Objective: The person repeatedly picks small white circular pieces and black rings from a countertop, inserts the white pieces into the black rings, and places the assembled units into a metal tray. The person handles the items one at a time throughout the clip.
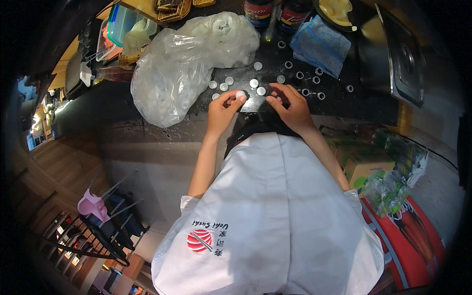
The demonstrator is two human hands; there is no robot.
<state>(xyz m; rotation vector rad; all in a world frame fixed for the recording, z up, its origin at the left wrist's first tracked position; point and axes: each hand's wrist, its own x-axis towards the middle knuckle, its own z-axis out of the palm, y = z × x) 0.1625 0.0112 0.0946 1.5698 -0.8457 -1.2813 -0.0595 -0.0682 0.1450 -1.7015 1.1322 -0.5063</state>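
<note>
Between the thumb and fingers of my left hand (223, 110) is a small white round cup (240, 94), held just above the near edge of the black table. My right hand (293, 108) is beside it, fingers curled toward the thumb; whatever they grip looks dark or see-through and I cannot make it out. Close to my hands lie several more white round cups (253, 83), and one white cup (261, 91) is nearest my right fingertips. Farther right stand several small see-through cups (300, 75) with pale rims.
A large clear plastic bag (172, 69) of small pieces spreads across the table's left half. At the back are dark bottles (293, 17), a blue-white cloth (322, 46) and a metal lid (405, 59). Cardboard boxes (366, 167) and a red crate (410, 236) stand low at right.
</note>
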